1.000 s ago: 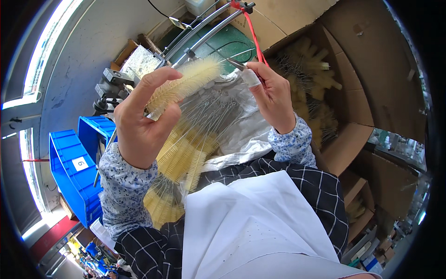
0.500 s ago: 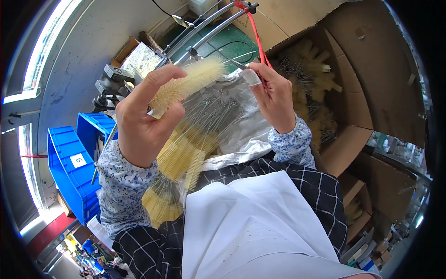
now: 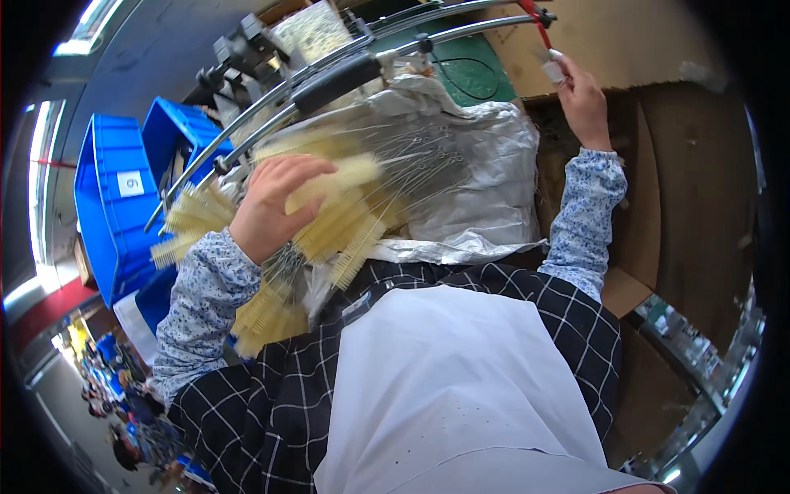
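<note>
My left hand (image 3: 276, 206) is over a pile of yellow bristle brushes (image 3: 333, 235) with twisted wire stems. Between its curved fingers and thumb sits a pale bottle brush (image 3: 354, 177), slightly blurred, its wire pointing right. Bare looped wire ends (image 3: 444, 152) fan out over a silvery-white sheet (image 3: 485, 193). At the upper right my right hand (image 3: 586, 111) is raised, one finger wrapped in white. Its fingertips close on the lower end of a red cord (image 3: 541, 33), which hangs from the end of a metal bar (image 3: 469, 29).
Curved metal rails with a black sleeve (image 3: 337, 82) cross beyond the pile. Two blue bins (image 3: 115, 206) stand at left, near a dark metal clamp device (image 3: 251, 49). More brushes (image 3: 193, 218) lie beside the rails. A large cardboard box (image 3: 642, 181) is at right.
My right hand has moved up and right to the red cord. My left hand has lowered the brush onto the pile. The view has shifted, showing more of the rails.
</note>
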`<act>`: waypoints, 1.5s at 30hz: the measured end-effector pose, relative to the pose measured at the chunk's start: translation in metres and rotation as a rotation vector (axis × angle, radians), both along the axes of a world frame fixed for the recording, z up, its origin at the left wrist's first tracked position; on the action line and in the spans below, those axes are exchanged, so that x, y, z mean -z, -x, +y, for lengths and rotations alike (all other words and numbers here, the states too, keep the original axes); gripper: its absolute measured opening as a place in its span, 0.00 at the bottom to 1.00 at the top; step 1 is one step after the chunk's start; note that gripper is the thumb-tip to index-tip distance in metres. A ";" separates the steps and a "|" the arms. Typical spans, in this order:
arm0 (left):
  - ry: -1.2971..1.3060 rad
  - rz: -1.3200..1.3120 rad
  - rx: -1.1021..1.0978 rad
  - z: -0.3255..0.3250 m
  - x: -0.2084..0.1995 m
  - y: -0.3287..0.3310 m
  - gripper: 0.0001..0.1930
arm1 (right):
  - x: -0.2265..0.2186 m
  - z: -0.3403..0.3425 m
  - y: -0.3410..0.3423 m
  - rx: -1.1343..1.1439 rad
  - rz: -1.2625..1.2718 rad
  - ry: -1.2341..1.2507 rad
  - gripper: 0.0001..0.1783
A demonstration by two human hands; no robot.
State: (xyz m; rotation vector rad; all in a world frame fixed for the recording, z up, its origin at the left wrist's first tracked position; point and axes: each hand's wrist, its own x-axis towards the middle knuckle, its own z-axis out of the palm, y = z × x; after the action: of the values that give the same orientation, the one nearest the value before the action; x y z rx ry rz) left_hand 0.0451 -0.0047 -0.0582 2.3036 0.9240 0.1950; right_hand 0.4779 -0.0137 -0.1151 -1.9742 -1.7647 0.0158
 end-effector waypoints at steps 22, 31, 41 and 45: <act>-0.218 0.065 -0.826 -0.056 0.024 0.242 0.26 | 0.084 -0.029 0.303 -0.779 -0.069 0.369 0.28; 0.233 -0.488 -0.715 -0.044 -0.024 0.251 0.12 | 0.040 0.030 0.284 -0.958 0.097 0.400 0.30; -0.270 -0.574 -0.417 -0.024 -0.043 0.121 0.10 | -0.080 0.047 0.330 -1.283 0.787 0.716 0.26; -0.259 -0.466 -0.294 -0.026 -0.029 0.106 0.16 | -0.071 0.037 0.326 -0.961 0.889 1.046 0.20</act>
State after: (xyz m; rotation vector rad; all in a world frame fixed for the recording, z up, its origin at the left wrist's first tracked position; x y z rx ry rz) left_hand -0.0604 -0.0309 -0.0292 2.1877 1.0258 0.9821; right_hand 0.1522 0.0230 -0.0440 -0.9549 -1.9179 2.0723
